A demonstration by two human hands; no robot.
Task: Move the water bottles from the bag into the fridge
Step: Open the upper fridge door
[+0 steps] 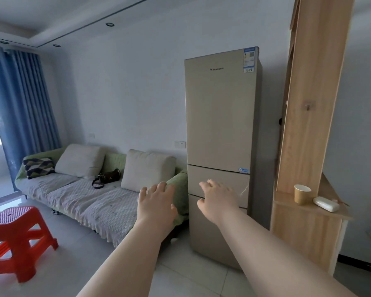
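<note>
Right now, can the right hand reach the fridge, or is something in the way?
Probably yes. The right hand is open and empty, stretched out in front of the fridge at its middle section, and nothing shows between them. The fridge is shut.

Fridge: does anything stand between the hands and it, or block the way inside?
Nothing visible lies between the empty left hand or right hand and the fridge. The fridge is fully shut, though, so its doors block the way inside. No water bottles are in view.
</note>
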